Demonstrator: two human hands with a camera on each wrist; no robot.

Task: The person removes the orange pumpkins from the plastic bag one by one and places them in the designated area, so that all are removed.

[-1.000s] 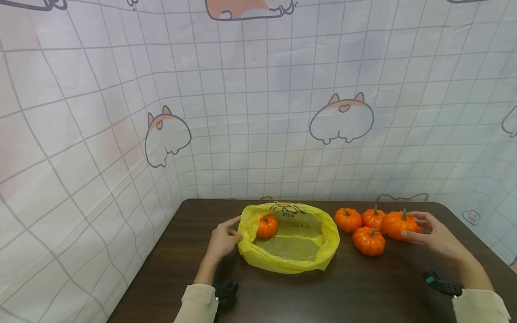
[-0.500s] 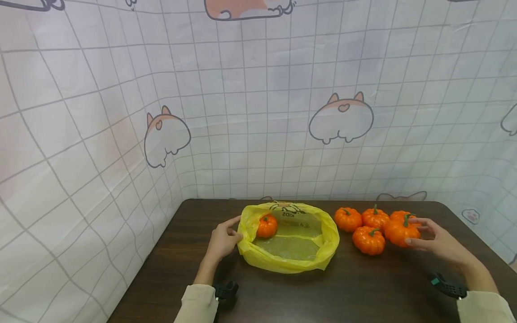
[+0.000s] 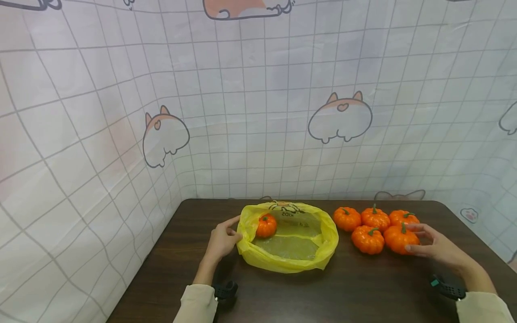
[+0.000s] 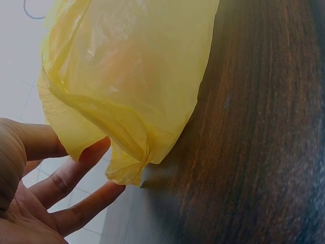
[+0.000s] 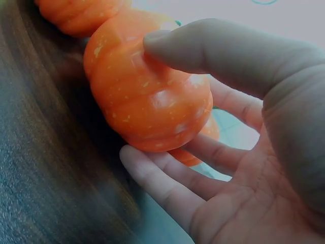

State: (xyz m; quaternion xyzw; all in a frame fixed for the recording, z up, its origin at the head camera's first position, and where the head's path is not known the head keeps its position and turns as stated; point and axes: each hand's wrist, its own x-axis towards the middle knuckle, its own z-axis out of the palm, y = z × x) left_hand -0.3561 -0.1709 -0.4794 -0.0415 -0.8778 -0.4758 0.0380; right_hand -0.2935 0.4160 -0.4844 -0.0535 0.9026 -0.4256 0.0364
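My left hand (image 3: 221, 240) holds the left edge of a yellow plastic bag (image 3: 288, 265), its fingers at the rim in the left wrist view. The bag lies with its mouth spread wide, and one small orange pumpkin (image 3: 266, 225) sits inside at the left. On the right, my right hand (image 3: 438, 244) grips another orange pumpkin (image 3: 400, 240), thumb on its near side and fingers around the far side. In the right wrist view this pumpkin (image 5: 147, 91) is close to the dark table. Several more pumpkins (image 3: 368, 240) stand between it and the bag or just behind it.
The dark wooden table (image 3: 303, 296) ends at a back edge against a white gridded cloth (image 3: 258, 112) printed with cartoon dogs. This cloth also hangs along the left side. Three pumpkins stand in a back row, including the leftmost one (image 3: 347, 219) beside the bag.
My right hand has brought its pumpkin toward me and down, from the back row to the front one, uncovering a pumpkin behind it. The left hand and bag stay put.
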